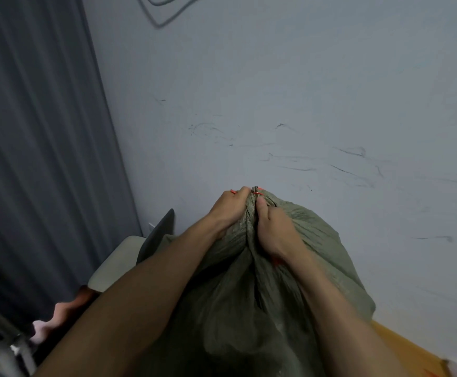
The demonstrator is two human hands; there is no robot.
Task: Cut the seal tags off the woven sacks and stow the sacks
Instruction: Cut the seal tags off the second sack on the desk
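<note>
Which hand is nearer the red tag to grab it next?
Probably the left hand: its fingertips sit at the bunched top of the sack, beside the red tag. The right hand grips slightly lower.

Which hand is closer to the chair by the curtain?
Left. The left hand grips the bunched neck of the sack on the side toward the chair; the right hand grips the neck's other side, farther from the chair.
</note>
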